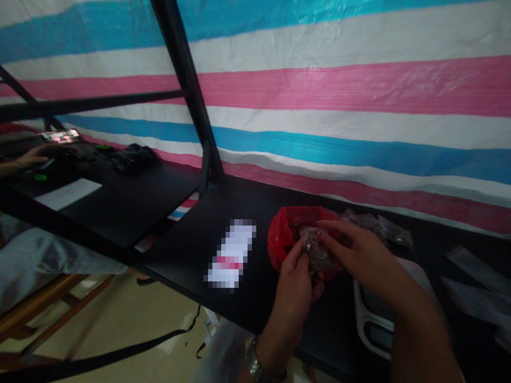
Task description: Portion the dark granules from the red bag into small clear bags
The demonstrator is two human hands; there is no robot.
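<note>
A small clear plastic bag (318, 251) with small brownish metallic-looking pieces inside is held in front of me. My left hand (294, 279), with a metal watch on the wrist, is closed around its lower left side. The fingers of my right hand (355, 242) pinch the bag near its top right edge. Right behind the bag stands an open red plastic bag (281, 234). More small dark brownish pieces show inside it, but my hands hide part of its contents.
Filled clear bags (393, 233) lie behind my right hand. A pale-rimmed tray-like device (363, 319) sits under my right forearm. Flat clear bags (475, 298) lie far right. A blurred-out white sheet (233, 252) rests left on the black table (191, 239). Another person's hand (34, 155) is far left.
</note>
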